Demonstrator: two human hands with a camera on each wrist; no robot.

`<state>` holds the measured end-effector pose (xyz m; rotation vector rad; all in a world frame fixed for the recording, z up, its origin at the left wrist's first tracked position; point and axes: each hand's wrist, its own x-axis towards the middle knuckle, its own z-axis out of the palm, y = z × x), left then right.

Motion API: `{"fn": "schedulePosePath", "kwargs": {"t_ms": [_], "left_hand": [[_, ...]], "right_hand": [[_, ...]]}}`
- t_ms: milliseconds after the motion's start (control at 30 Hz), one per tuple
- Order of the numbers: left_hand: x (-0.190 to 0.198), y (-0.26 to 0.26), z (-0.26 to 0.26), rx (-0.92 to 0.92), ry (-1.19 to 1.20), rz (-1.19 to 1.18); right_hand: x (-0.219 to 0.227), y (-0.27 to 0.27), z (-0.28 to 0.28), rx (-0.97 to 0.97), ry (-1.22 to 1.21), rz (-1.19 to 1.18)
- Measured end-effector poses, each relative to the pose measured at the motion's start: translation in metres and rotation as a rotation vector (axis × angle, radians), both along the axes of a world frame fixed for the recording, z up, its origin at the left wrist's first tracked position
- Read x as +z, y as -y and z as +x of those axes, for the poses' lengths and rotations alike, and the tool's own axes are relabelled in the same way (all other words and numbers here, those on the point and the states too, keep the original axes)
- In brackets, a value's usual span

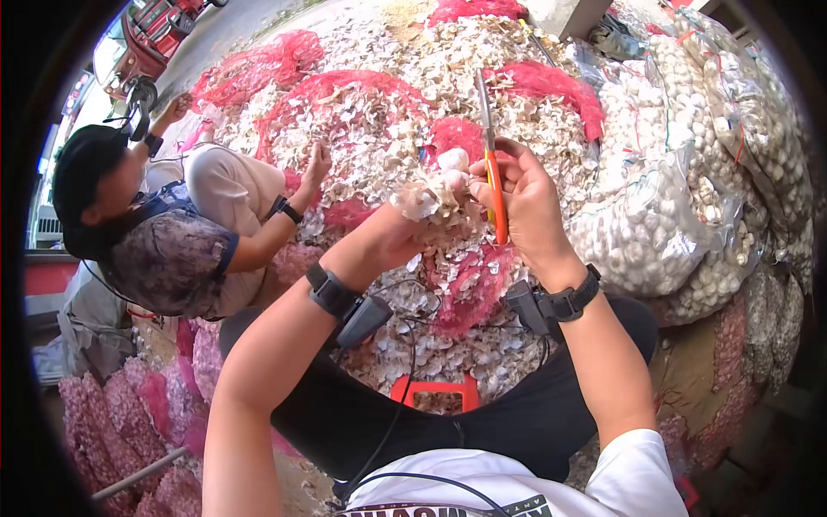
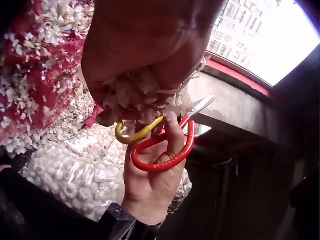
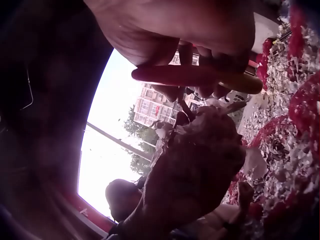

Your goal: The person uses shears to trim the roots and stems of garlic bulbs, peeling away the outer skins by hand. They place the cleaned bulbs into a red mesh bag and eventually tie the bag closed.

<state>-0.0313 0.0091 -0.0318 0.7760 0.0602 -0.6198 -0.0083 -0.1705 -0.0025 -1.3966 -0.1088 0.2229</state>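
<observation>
My left hand (image 1: pixel 398 237) grips white garlic (image 1: pixel 454 161) with loose papery skins bunched about it. In the left wrist view, skins (image 2: pixel 132 95) stick out from under the curled fingers. My right hand (image 1: pixel 536 215) holds a pair of scissors (image 1: pixel 494 185) with orange-red and yellow handles, its metal blades pointing away from me. The scissors are right beside the garlic, and the two hands nearly meet. From the right wrist, the handles (image 3: pixel 175 76) show edge-on under the right hand (image 3: pixel 185 25), with the left hand (image 3: pixel 195 175) below in shadow.
A broad heap of garlic skins (image 1: pixel 362 129) with red mesh netting (image 1: pixel 547 86) spreads ahead. Clear bags of garlic bulbs (image 1: pixel 655 233) stand at the right. Another person (image 1: pixel 172 224) sits close on the left. A red stool (image 1: pixel 435 389) shows between my legs; filled mesh sacks (image 1: pixel 121 422) lie lower left.
</observation>
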Motion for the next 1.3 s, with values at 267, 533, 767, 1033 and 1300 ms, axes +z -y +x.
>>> {"fn": "schedulePosePath", "kwargs": {"t_ms": [267, 533, 767, 1033, 1300], "left_hand": [[0.021, 0.002, 0.003, -0.057, -0.036, 0.205], [0.020, -0.009, 0.016, 0.048, -0.041, 0.124], [0.036, -0.022, 0.032, 0.256, -0.028, 0.068], [0.036, -0.011, 0.026, 0.203, -0.026, 0.172], [0.024, -0.004, 0.023, 0.147, 0.039, 0.245]], "right_hand": [[0.009, 0.017, 0.004, -0.044, -0.081, 0.049], [0.011, 0.025, 0.005, -0.114, 0.154, -0.227], [0.008, 0.029, -0.013, 0.054, 0.247, -0.595], [0.009, 0.016, -0.024, 0.033, 0.192, -0.643], [-0.019, 0.013, -0.023, -0.028, 0.242, -0.649]]}}
